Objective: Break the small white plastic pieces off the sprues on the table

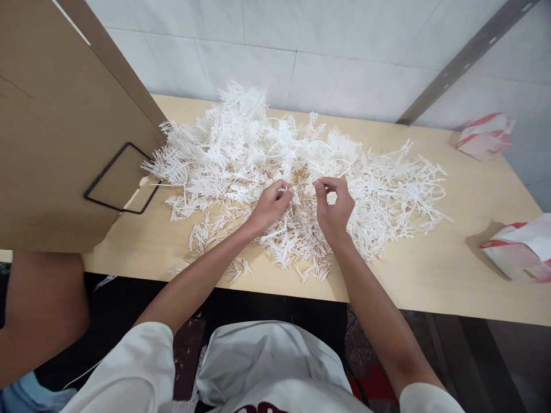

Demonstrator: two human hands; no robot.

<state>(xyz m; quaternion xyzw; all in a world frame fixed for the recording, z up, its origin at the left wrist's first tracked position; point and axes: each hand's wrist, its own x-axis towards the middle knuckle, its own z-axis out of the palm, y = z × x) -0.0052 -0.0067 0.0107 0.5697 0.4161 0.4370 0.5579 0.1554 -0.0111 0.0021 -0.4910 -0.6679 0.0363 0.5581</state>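
Head view: pale table [439, 269] across the frame, tiled wall [344, 51] behind.
Cardboard panel [64, 109]: brown, at far left, just beside the pile.
White pile [241, 143]: fine branching pieces heaped mid-table, scattered thinner toward the front edge.
Near bag [519, 252]: red and white, right side of table.
Far bag [486, 136]: similar, close to wall.
Left hand [271, 206]: over pile, grip narrow, pinching a white strand [289, 207].
Right hand [337, 207]: also over pile, thumb and forefinger tips together; cannot tell what, if anything, they hold.
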